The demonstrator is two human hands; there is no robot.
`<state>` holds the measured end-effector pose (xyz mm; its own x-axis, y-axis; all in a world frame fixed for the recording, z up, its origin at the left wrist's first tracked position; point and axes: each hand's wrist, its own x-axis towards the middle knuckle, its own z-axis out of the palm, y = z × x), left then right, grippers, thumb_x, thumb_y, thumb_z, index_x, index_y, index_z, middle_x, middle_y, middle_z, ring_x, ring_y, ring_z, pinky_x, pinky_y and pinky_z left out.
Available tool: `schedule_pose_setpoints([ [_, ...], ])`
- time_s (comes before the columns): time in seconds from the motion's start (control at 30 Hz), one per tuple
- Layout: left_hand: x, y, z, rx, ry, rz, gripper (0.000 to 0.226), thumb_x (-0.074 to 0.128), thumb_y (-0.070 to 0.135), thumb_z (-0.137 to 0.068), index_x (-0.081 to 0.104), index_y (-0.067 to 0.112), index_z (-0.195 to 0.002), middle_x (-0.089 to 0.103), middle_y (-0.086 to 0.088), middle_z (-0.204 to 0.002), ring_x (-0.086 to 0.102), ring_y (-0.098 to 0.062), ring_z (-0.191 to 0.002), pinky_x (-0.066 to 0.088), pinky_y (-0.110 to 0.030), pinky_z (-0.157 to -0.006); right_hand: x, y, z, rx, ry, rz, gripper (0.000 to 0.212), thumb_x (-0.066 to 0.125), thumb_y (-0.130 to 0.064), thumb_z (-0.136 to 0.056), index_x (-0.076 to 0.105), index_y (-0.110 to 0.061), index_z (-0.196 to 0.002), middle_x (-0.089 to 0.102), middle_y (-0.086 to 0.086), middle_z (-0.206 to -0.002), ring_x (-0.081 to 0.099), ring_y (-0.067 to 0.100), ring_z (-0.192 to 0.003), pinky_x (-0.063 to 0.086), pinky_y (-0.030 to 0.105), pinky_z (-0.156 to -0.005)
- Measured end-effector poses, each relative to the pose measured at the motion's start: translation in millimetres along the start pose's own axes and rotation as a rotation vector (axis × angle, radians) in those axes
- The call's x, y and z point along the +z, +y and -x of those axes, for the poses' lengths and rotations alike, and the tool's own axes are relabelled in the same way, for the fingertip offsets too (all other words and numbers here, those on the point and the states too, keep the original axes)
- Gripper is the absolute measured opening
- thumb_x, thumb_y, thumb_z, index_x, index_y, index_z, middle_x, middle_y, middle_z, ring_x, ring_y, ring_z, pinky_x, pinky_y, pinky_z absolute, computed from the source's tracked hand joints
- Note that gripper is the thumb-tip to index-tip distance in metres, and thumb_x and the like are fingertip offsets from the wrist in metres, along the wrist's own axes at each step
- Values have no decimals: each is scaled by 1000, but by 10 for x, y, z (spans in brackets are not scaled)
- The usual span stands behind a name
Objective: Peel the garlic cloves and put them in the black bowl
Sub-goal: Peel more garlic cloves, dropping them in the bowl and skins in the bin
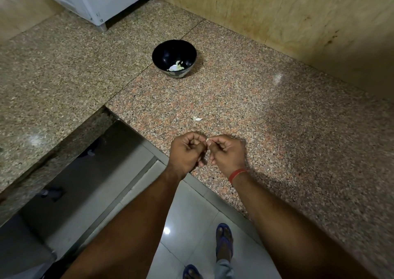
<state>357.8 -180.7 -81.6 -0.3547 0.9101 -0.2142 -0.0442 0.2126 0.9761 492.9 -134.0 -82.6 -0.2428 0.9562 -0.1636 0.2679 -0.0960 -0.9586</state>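
While both hands work close together at the near edge of the bench (266,112), partly done only, by judgement. Nearest: left hand (186,150) and right hand (227,153), knuckles up, fingers curled, fingertips meeting over one small pale garlic clove (207,139). Grip of each hand narrow, a pinch on that clove from both sides; only a pale tip visible between the fingertips, so impossible to tell how much skin remains on it. On the right wrist, a red thread band (237,174).

A little farther on the bench, apart from the hands: a small white piece (197,119), lying loose. Whether an unpeeled clove or only shed skin, cannot tell; too small.

Farther still, well apart from the hands, toward the wall: black bowl (174,58), upright, with a few pale pieces (176,66) at its bottom. Probably peeled cloves, so some of the work done already.

Left to do, as it seems: finishing the peel of the held clove, carrying it across to the bowl, then dealing with the loose white piece if a clove. No other garlic visible.
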Motion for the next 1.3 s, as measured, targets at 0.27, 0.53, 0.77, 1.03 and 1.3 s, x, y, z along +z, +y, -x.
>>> schedule_pose_setpoints([
  [0.27,-6,-44,8,-11,-2,-12,8,63,-6,-97,67,-10,-91,54,-24,-52,53,-25,-34,51,-54,-44,-2,-5,17,-46,7,45,30,73,-5,-92,73,-33,-82,73,-2,-67,64,16,-49,57,35,-47],
  [0.53,-23,-29,4,-26,-39,-55,10,65,-1,-97,66,-10,-92,60,-16,-51,56,-25,-37,42,-23,-41,-3,41,-10,18,-11,-9,8,75,-3,-91,77,-11,-92,72,6,-64,64,19,-49,55,31,-48],
  [0.77,-23,-75,6,-10,-29,-62,8,64,-2,-98,67,-8,-95,61,-29,-58,55,-25,-36,37,-20,-39,-4,23,-1,-2,-17,10,9,73,-5,-92,78,-12,-91,69,8,-59,63,19,-46,55,30,-47],
  [1.03,-28,-37,25,-27,-35,-35,9,63,-2,-99,66,-11,-98,60,-19,-54,56,-24,-37,39,-20,-38,-3,40,-6,4,-25,5,7,72,-5,-93,78,-9,-94,70,7,-61,64,19,-48,55,31,-48],
  [1.3,-21,-83,14,-24,-30,-46,9,58,-1,-100,63,-8,-99,58,-39,-64,54,-25,-37,37,-24,-38,-8,49,-6,-66,-30,39,15,75,-7,-91,78,-21,-86,72,5,-63,68,26,-50,60,42,-51],
])
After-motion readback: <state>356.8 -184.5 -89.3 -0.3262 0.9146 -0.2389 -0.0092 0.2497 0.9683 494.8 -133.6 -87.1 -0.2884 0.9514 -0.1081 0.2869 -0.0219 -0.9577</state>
